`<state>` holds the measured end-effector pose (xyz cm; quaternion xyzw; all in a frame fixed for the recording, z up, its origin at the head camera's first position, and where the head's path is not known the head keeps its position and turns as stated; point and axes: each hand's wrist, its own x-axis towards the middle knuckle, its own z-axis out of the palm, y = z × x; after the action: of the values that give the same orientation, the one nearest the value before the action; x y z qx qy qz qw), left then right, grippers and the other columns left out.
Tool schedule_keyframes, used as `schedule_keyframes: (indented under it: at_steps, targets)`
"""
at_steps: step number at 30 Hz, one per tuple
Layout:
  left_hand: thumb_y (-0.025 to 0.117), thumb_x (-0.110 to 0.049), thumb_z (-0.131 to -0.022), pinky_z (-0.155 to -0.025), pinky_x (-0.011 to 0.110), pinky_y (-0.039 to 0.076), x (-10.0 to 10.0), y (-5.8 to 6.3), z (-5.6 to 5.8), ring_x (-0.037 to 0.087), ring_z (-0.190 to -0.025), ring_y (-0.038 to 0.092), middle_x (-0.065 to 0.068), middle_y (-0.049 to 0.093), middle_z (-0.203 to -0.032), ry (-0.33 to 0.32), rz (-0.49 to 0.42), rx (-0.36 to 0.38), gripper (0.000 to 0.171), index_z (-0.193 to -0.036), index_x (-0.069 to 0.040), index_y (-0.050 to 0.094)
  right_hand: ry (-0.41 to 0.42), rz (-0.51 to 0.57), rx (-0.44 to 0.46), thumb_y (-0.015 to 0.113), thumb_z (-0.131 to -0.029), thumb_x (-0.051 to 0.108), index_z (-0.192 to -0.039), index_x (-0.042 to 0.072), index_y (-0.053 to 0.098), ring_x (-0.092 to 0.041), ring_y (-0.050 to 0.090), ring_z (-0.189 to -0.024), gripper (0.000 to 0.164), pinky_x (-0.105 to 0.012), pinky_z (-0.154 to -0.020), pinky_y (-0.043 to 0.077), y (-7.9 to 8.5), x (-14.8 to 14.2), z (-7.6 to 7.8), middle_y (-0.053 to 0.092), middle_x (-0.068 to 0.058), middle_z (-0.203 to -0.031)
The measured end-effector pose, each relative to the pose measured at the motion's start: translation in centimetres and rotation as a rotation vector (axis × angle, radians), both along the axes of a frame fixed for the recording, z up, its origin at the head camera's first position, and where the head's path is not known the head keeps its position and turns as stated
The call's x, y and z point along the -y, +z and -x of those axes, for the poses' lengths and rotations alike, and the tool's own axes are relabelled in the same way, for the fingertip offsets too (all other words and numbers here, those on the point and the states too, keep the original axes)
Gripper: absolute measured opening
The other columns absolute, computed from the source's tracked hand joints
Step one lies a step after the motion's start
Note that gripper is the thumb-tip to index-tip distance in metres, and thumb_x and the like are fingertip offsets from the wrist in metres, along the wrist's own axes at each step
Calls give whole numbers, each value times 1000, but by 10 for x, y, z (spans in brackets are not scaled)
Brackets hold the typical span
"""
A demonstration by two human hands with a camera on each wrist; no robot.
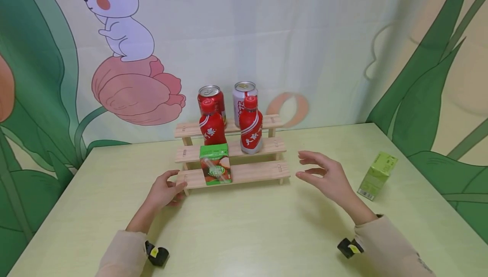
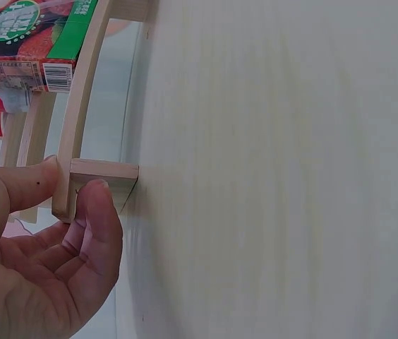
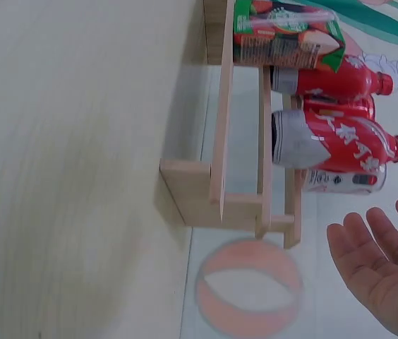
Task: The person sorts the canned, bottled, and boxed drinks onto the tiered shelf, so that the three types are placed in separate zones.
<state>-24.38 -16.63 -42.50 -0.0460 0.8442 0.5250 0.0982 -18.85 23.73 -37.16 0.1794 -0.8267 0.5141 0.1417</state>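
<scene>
A three-step wooden rack (image 1: 263, 172) stands on the table. My left hand (image 1: 164, 190) pinches the left end of its lowest step, thumb above and fingers below, as the left wrist view (image 2: 58, 254) confirms. Near that end of the lowest step sits a green and red juice box (image 1: 215, 164) with a straw on its front. Two red bottles (image 1: 251, 126) are on the middle step, and a red can (image 1: 211, 95) and a white can (image 1: 245, 92) on the top one. My right hand (image 1: 324, 175) hovers right of the rack, fingers apart, holding nothing.
A light green carton (image 1: 377, 175) stands on the table at the right, beyond my right hand. Behind the table hangs a printed cloth (image 1: 324, 48) with a rabbit and plants. The table's far edge runs close behind the rack.
</scene>
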Motion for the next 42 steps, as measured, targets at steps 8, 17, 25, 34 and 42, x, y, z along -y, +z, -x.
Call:
schedule_keyframes:
  at_steps: [8,17,25,34,42]
  targets:
    - [57,-14,-90,-53,32,53,0,-1,0,16,-60,57,12,54,-84,-4,4,-1,55,-137,0,30,-83,1,-57,72,-75,0,-119,-2,56,-8,57,-94,46,-21,-73,51,2,-25,-10,61,3,-107]
    - [58,-14,-90,-52,32,52,2,-3,0,15,-60,58,11,54,-83,-18,-20,-12,56,-137,1,29,-194,-72,-18,71,-78,7,-126,2,51,3,51,-96,52,-11,-74,46,8,-52,-24,57,2,-111]
    - [58,-14,-90,-52,32,52,1,-2,-1,16,-59,58,12,55,-84,-17,-20,-16,56,-137,1,30,-325,-183,-13,75,-76,16,-127,8,51,8,50,-87,57,-9,-71,43,11,-82,-35,56,9,-111]
    - [58,-14,-90,-52,32,52,1,-1,-1,16,-59,58,13,55,-84,-20,-21,-16,57,-137,1,29,-434,-277,50,76,-75,26,-134,11,45,-23,42,-97,69,-33,-69,37,11,-112,-40,46,-3,-126]
    - [58,-15,-90,-52,32,52,1,-1,-1,16,-59,57,13,54,-84,-9,-11,-8,56,-136,0,30,-354,-297,63,79,-71,21,-141,7,32,-44,10,-131,85,-71,-88,17,5,-140,-35,22,-15,-147]
